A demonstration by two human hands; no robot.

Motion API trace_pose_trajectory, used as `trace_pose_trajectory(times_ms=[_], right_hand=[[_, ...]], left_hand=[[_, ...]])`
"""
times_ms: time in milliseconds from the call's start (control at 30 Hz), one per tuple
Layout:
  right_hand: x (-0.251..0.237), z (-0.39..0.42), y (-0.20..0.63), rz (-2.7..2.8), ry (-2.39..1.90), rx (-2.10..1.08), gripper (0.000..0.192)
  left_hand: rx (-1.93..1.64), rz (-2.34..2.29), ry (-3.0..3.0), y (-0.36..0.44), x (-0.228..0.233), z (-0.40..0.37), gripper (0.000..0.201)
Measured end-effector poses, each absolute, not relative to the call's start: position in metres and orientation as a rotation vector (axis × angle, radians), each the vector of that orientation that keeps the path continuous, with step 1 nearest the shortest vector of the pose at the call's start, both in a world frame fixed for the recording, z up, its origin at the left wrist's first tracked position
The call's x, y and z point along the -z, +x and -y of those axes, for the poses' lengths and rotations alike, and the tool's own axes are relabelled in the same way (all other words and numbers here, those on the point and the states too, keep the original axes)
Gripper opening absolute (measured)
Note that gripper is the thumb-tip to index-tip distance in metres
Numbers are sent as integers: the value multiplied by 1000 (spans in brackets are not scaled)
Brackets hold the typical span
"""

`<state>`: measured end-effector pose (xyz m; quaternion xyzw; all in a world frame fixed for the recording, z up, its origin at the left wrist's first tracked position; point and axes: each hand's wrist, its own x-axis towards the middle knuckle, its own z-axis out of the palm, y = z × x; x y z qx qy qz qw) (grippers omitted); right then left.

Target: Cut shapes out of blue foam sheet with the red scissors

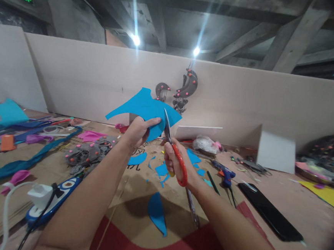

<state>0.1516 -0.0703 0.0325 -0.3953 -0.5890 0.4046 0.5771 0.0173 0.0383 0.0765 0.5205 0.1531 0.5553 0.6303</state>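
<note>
My left hand [137, 132] pinches a blue foam sheet [145, 109] and holds it up in the air above the table. My right hand [175, 162] grips red-handled scissors [174, 148], whose blades point up into the sheet's right edge. Blue offcuts [161, 170] lie on the cardboard below my hands, and a larger curved blue piece [157, 213] rests closer to me.
A blue glue gun [224, 172] and a black phone [269, 216] lie to the right. Grey foam shapes with pink dots [88, 153] and blue strips [22, 163] sit at left. A white plug and blue power strip [49, 198] are near left. A beige partition wall [244, 104] stands behind.
</note>
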Motion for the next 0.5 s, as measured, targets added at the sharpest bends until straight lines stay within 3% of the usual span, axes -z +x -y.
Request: trace_pose_trajectory(times_ms=[500], right_hand=[[-33, 72, 151, 1367, -955, -979, 43]], left_hand=[[-1273, -339, 1253, 15, -78, -38, 31]])
